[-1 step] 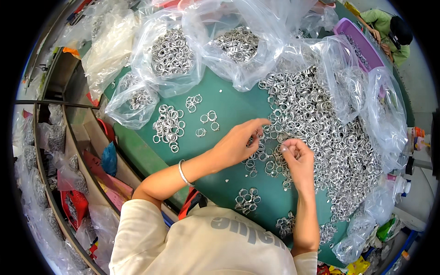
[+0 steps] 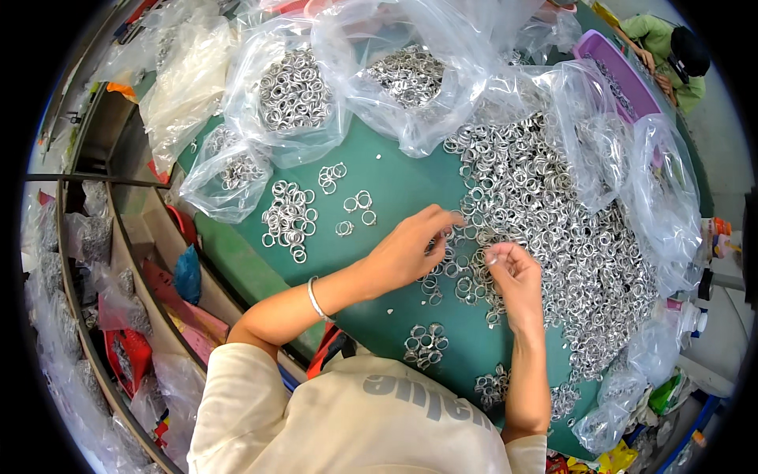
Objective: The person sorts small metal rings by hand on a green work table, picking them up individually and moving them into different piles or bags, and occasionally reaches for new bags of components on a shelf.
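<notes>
A large heap of silver metal rings [image 2: 545,205] spreads over the green table [image 2: 347,292]. At its left edge, my left hand [image 2: 412,246] has its index finger reaching toward the rings and the thumb curled in close. Blur and small size hide what those fingers hold. My right hand [image 2: 517,280] sits at the heap's near-left side, thumb and fingertips pinched together; anything between them is too small to make out. Loose rings [image 2: 471,289] lie between the two hands. Left of my left hand rests a small cluster of rings [image 2: 290,217], with a few more beside it.
Clear plastic bags of rings [image 2: 296,91] line the far side. Near my body is another ring group [image 2: 426,346]. A purple bin [image 2: 624,75] stands far right, by a person in green [image 2: 659,47]. Shelving with bagged parts [image 2: 99,237] runs along the left.
</notes>
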A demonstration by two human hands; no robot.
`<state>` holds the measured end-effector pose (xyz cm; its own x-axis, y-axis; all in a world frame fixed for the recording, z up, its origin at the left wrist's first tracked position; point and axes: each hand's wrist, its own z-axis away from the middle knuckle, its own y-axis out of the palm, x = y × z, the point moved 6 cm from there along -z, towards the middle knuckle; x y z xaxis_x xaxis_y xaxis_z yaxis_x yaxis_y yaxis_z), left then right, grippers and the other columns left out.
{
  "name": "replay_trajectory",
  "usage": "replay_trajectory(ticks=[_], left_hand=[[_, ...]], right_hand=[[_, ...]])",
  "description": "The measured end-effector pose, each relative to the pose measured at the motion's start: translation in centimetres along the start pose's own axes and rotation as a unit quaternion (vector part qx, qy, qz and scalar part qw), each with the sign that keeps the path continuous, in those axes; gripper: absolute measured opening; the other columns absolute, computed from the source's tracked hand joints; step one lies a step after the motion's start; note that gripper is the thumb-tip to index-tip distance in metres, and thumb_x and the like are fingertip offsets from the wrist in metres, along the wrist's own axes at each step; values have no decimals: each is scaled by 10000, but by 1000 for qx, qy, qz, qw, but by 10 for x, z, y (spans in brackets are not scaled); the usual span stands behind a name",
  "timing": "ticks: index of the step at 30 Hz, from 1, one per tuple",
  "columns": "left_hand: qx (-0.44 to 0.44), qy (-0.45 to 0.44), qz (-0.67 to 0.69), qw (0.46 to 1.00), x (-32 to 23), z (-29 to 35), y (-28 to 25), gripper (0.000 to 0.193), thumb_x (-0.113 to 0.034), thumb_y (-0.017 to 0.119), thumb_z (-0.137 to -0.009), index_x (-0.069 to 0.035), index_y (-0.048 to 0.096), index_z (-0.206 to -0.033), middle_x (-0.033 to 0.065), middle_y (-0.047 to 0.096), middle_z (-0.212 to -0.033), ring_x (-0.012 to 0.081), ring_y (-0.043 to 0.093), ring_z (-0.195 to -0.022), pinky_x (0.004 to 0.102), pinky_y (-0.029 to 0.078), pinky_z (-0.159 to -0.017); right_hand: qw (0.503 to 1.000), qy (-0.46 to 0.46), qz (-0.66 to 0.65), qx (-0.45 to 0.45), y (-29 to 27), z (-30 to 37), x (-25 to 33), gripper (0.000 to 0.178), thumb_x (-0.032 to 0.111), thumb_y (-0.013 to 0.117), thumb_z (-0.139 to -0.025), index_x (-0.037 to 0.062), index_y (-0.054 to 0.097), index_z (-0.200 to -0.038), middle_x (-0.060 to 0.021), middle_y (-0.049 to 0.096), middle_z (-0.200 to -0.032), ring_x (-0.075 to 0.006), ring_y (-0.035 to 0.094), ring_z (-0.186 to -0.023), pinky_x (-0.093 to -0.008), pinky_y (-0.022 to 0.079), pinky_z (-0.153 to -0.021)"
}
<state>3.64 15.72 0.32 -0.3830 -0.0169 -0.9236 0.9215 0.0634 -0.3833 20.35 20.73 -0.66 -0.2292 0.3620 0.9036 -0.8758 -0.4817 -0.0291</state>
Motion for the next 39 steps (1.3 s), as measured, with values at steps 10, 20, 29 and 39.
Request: replay_trajectory(ticks=[10,20,29,39], left_hand=[[72,101,-329,936,-6,-17,37,178,-90,691,-742,16,577,-830,129,508,-907,295,579,-844,401,499,-645],[23,25,-218,975,-7,-22,24,99,-50,652,-758,-12,586,-821,121,542,-857,282,598,-710,395,492,-620],[150,1,-22,988,-34,58,49,112,-14,643,-778,-24,570,-863,80,534,-838,214,571,-663,320,489,-609],[180,115,-97,972,-63,82,125,123,-29,627,-782,-41,564,-888,84,541,-852,275,575,-709,389,477,-594]], right_hand=[[888,-172,402,-145,-24,18,18,185,1,620,-807,14,607,-991,-81,514,-678,-203,461,-506,-338,389,-507],[929,-135,344,-35,-13,46,7,155,-16,655,-788,28,648,-937,-48,439,-596,-135,417,-491,-308,341,-469],[996,35,43,68,-36,104,-47,266,-95,527,-841,7,582,-1080,-40,515,-885,-67,497,-700,-202,399,-561],[947,-13,267,-176,-111,173,-52,213,-64,647,-791,-34,604,-997,-100,646,-953,-108,582,-674,-230,452,-543]])
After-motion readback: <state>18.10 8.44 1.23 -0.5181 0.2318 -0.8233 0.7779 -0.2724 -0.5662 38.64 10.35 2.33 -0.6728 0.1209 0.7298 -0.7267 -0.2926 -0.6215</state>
